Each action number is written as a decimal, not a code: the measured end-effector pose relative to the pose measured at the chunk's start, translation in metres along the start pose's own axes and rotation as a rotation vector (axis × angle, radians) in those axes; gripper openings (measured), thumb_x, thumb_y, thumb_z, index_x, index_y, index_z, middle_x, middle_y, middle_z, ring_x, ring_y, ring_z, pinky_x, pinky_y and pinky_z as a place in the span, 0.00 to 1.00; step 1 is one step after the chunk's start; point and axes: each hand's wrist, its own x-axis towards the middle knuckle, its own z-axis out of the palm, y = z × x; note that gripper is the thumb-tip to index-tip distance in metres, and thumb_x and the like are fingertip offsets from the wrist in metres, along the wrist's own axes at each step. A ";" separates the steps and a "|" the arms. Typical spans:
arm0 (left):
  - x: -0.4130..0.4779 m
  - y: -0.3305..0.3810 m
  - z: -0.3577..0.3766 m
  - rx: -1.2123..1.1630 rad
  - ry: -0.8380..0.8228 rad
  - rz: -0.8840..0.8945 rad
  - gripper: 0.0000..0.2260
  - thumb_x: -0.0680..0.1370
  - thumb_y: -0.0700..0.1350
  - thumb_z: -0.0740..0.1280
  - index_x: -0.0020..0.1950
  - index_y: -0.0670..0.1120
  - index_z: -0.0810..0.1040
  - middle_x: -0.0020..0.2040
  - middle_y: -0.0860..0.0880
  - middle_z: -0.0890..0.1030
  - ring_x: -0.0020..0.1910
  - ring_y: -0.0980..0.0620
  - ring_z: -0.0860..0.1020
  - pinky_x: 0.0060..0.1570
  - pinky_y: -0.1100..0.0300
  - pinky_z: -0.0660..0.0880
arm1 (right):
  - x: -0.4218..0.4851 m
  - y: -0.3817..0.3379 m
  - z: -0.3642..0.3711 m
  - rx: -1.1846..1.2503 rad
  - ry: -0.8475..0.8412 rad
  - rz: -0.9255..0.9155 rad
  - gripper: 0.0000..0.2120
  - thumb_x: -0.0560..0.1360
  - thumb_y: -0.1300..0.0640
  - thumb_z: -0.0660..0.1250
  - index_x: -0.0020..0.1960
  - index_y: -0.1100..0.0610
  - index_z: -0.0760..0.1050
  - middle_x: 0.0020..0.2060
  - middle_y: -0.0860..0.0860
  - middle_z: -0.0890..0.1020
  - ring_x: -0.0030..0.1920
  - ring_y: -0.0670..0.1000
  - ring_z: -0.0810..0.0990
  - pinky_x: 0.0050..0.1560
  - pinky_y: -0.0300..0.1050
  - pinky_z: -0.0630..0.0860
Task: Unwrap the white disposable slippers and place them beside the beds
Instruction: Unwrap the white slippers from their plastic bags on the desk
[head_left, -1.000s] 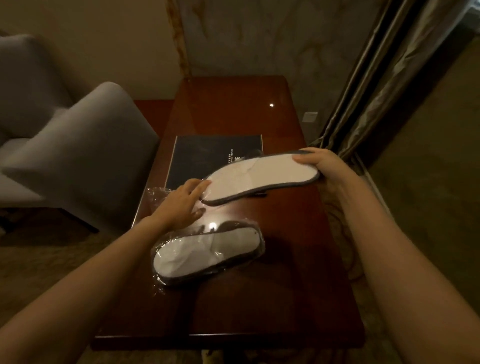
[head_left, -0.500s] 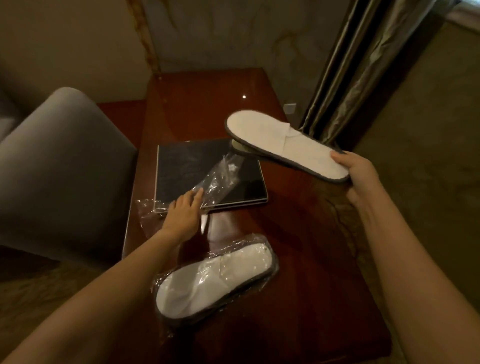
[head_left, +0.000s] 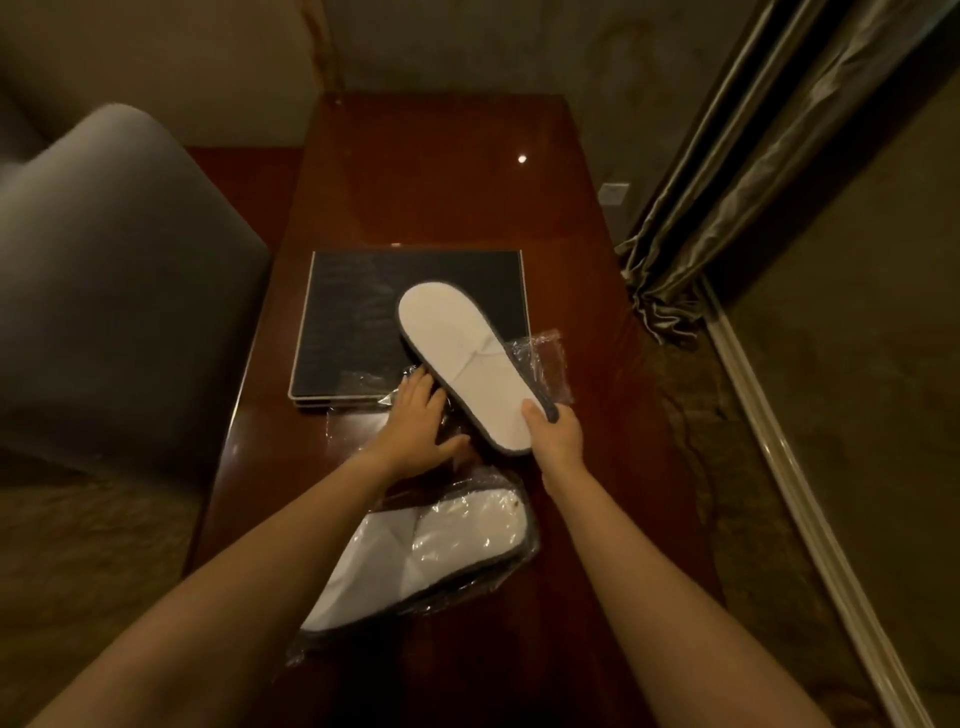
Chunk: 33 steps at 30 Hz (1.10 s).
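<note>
My right hand (head_left: 555, 430) grips the heel end of an unwrapped white slipper (head_left: 462, 358) with a grey sole edge, held above the dark wooden table (head_left: 441, 176), toe pointing away. My left hand (head_left: 415, 423) lies flat with fingers spread on the empty clear plastic wrapper (head_left: 540, 364), which spreads under the held slipper. A second white slipper still in its clear wrapper (head_left: 441, 545) lies on the table near me, partly hidden by my left forearm.
A black folder (head_left: 358, 312) lies on the table behind the slipper. A grey armchair (head_left: 114, 270) stands close at the left. Curtains (head_left: 737, 171) hang at the right above a floor rail. Carpet surrounds the table.
My right hand has brought the unwrapped slipper from the table's right side back to the middle, over the wrapper. My left hand stays on the empty wrapper. The view has shifted.
</note>
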 end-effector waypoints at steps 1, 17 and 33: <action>-0.006 -0.002 -0.001 -0.009 0.005 -0.006 0.36 0.73 0.57 0.66 0.76 0.45 0.55 0.78 0.46 0.49 0.77 0.46 0.43 0.76 0.47 0.47 | 0.002 0.002 0.001 -0.102 0.029 -0.025 0.17 0.75 0.54 0.65 0.59 0.64 0.73 0.55 0.59 0.79 0.54 0.58 0.78 0.50 0.46 0.75; -0.104 0.040 0.049 0.299 -0.200 0.004 0.50 0.67 0.71 0.61 0.77 0.45 0.44 0.78 0.40 0.47 0.77 0.42 0.46 0.75 0.45 0.42 | -0.049 0.039 -0.042 -0.761 0.005 -0.553 0.10 0.75 0.50 0.64 0.48 0.56 0.73 0.47 0.53 0.76 0.51 0.54 0.74 0.51 0.47 0.70; -0.114 0.044 0.026 0.142 -0.040 0.055 0.45 0.59 0.63 0.69 0.71 0.47 0.60 0.61 0.47 0.70 0.57 0.47 0.70 0.59 0.55 0.68 | -0.090 0.050 -0.043 -0.635 0.021 -0.545 0.09 0.78 0.59 0.60 0.46 0.56 0.79 0.39 0.50 0.80 0.38 0.46 0.77 0.35 0.33 0.71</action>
